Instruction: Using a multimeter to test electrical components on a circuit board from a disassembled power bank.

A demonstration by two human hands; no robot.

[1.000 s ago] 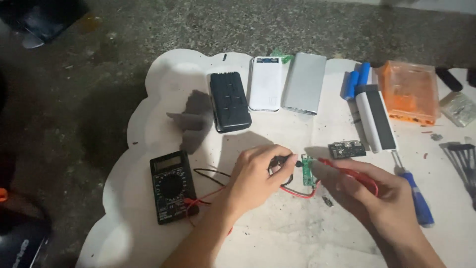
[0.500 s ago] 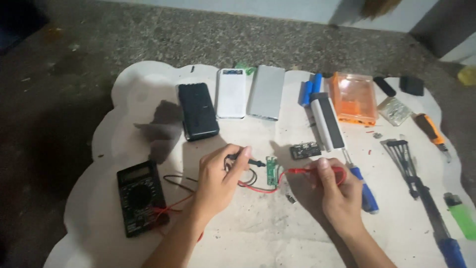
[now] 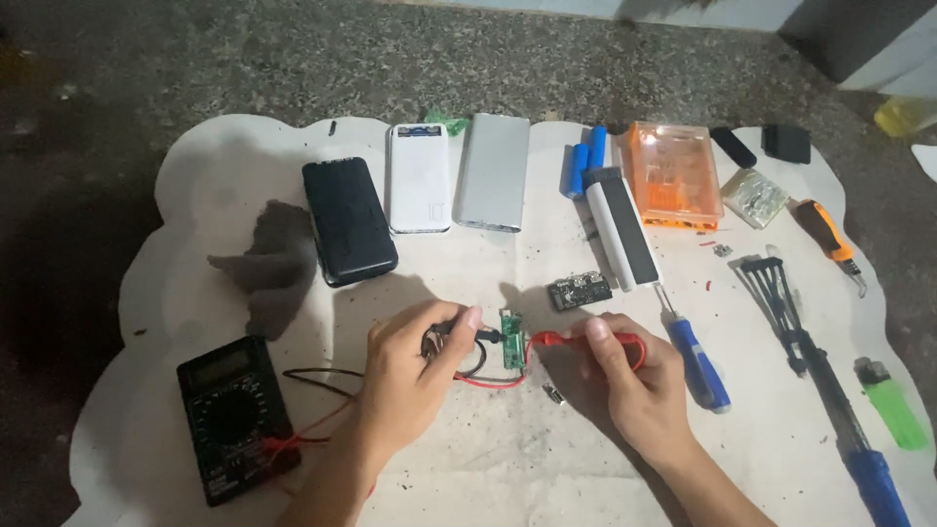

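Now, at far left a black multimeter (image 3: 234,418) lies on the white mat (image 3: 195,195). Your left hand (image 3: 410,381) pinches the black probe (image 3: 467,335), tip at the small green circuit board (image 3: 510,340) mid-mat. Your right hand (image 3: 634,381) grips the red probe (image 3: 576,339) against the board's other edge.

A small green circuit board (image 3: 510,341) lies flat on the white counter (image 3: 195,195), long side running away from the viewer. A black probe (image 3: 467,335) meets its left edge and a red probe (image 3: 576,339) its right edge. Both leads, black and red, trail left to a black multimeter (image 3: 235,418).
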